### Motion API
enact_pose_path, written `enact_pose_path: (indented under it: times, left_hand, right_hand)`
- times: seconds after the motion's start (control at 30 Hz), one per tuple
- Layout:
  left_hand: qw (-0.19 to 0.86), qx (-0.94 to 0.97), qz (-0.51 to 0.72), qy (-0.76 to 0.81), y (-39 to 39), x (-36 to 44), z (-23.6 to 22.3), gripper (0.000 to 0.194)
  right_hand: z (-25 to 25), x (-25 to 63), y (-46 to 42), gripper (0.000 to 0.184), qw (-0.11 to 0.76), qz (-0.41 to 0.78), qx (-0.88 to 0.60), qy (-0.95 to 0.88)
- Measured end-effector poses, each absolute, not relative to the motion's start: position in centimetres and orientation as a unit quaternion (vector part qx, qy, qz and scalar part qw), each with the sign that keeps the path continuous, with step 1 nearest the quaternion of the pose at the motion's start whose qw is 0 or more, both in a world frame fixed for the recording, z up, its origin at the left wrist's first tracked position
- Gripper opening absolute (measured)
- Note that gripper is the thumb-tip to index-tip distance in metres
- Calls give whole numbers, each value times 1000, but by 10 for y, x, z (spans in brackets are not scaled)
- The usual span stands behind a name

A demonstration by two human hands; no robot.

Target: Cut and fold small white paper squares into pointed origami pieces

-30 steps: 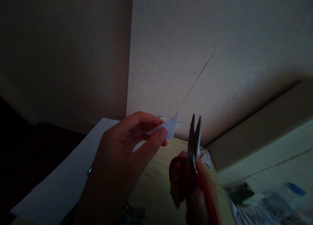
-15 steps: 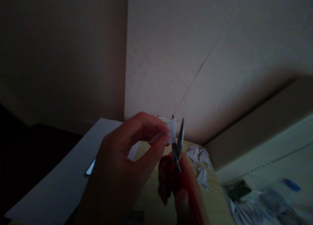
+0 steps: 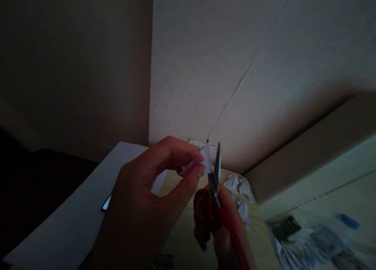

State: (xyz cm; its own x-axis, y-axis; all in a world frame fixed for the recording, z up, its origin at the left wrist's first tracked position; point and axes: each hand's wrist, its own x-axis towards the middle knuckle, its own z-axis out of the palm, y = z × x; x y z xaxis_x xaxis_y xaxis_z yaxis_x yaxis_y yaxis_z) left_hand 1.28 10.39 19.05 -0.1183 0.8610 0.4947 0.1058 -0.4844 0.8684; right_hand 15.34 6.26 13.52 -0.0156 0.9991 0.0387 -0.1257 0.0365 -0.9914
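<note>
My left hand point(image 3: 147, 199) pinches a small folded white paper piece point(image 3: 206, 163) between thumb and fingers, holding it up in front of me. My right hand point(image 3: 219, 227) grips red-handled scissors point(image 3: 216, 176), blades pointing up. The blades are against the right edge of the paper piece, nearly closed on it. The room is dim and the lower parts of both hands are in shadow.
Several small folded white paper pieces point(image 3: 237, 187) lie on the yellowish wooden surface point(image 3: 182, 231) behind the scissors. A long white board point(image 3: 67, 223) runs along the left. At lower right lie dark clutter and a blue object point(image 3: 348, 222). Pale walls rise behind.
The scissors moved left from clear of the paper to its right edge, and the blades closed onto it. My left hand stayed nearly still.
</note>
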Motion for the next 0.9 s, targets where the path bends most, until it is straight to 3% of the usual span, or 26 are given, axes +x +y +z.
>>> enact_pose_path:
  times: [0.9]
  left_hand:
    - [288, 606, 616, 413, 104, 14, 190, 23]
  right_hand:
    - [143, 149, 60, 67, 515, 509, -497, -478]
